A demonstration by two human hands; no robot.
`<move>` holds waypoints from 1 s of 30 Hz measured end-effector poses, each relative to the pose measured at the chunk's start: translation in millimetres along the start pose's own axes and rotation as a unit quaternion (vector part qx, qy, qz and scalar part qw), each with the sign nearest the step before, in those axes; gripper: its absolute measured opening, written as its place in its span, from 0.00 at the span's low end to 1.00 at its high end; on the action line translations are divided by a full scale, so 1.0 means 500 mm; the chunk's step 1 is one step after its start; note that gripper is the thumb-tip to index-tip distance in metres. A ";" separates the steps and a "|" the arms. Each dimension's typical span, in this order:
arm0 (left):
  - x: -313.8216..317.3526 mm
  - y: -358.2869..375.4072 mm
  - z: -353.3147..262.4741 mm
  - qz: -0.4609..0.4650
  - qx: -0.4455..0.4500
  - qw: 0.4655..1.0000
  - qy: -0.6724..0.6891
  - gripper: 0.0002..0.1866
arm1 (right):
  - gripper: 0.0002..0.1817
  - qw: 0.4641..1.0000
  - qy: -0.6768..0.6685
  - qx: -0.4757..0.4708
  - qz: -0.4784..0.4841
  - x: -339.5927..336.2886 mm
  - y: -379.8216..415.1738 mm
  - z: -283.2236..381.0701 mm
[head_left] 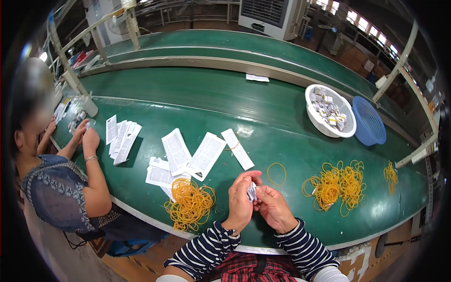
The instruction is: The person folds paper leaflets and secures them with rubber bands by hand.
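Note:
Between my two hands is a small folded leaflet (252, 191), white with grey print. My left hand (240, 197) is closed round its left side, and the fingers of my right hand (272, 204) pinch its right edge. Just beyond my right hand a single yellow rubber band (276, 174) lies on the green table. A heap of rubber bands (189, 203) sits to the left of my left hand, and a larger heap (339, 185) is to the right. Flat printed leaflets (204, 155) are spread ahead and to the left.
A white basket (310, 110) holding folded leaflets stands at the right, against a blue basket (369, 121). A co-worker (61, 188) sits at the left, hands over the table (155, 105). Metal posts (399, 61) rise at both sides.

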State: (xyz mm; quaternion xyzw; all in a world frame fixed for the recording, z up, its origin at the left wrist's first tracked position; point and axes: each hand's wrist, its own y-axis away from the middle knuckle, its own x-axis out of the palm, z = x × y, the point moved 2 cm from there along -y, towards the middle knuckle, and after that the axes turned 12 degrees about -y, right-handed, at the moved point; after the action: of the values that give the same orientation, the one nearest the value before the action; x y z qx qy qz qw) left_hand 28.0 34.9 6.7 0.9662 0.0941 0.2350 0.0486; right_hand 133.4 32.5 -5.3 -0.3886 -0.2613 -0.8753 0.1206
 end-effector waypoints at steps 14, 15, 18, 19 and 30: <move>-0.094 0.006 -0.035 -0.137 0.075 0.986 0.060 0.17 | 0.16 0.735 0.610 -0.295 0.008 0.043 -0.142 0.051; -0.097 0.003 -0.036 -0.130 0.060 0.987 0.076 0.18 | 0.19 0.590 0.695 -0.409 -0.037 0.054 -0.160 0.065; -0.088 0.008 -0.023 -0.093 0.008 0.994 0.059 0.21 | 0.23 0.452 0.777 -0.433 -0.066 0.054 -0.208 0.067; -0.087 0.009 -0.022 -0.074 -0.015 0.996 0.048 0.21 | 0.24 0.526 0.771 -0.354 -0.067 0.056 -0.215 0.072; -0.064 0.010 0.011 -0.042 -0.011 0.997 -0.065 0.24 | 0.17 0.601 0.774 -0.196 -0.042 0.040 -0.179 0.090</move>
State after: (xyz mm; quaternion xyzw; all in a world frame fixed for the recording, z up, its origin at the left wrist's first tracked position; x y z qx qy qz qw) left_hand 3.6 23.3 -11.9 0.9741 0.1287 0.1701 0.0755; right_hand 110.9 131.8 2.2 0.4310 0.0915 -0.8830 0.1615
